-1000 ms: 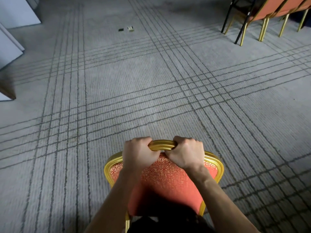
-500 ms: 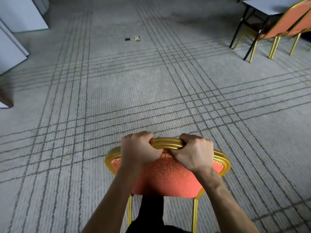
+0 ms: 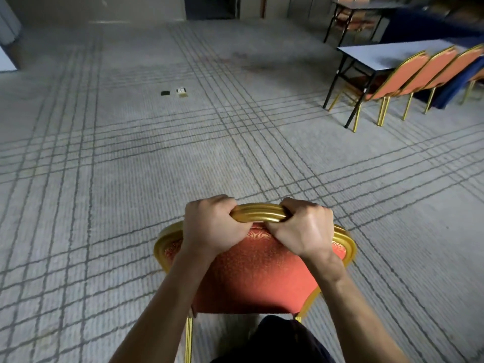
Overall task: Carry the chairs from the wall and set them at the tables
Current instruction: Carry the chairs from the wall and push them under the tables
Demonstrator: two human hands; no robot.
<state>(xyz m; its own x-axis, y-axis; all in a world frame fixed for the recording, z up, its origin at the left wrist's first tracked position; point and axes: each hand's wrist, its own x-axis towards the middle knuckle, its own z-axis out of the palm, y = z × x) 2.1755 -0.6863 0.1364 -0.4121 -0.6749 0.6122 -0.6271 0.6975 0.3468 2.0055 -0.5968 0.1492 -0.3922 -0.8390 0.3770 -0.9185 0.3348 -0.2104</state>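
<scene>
Closest in, the left hand point(image 3: 209, 226) and the right hand point(image 3: 306, 229) both grip the gold top rail of the chair point(image 3: 259, 271), fingers curled over it. The chair is in front of the person's legs, over open carpet point(image 3: 104, 179); I cannot tell whether its feet clear the floor. Further off to the right, a row of chairs point(image 3: 432, 70) already stands along the near side of a white table point(image 3: 366, 52). By the look of it this chair is mid-carry, well apart from that table and not yet set down. A darker table point(image 3: 361, 6) beyond is too dim to judge, so how many chairs remain is unclear
</scene>
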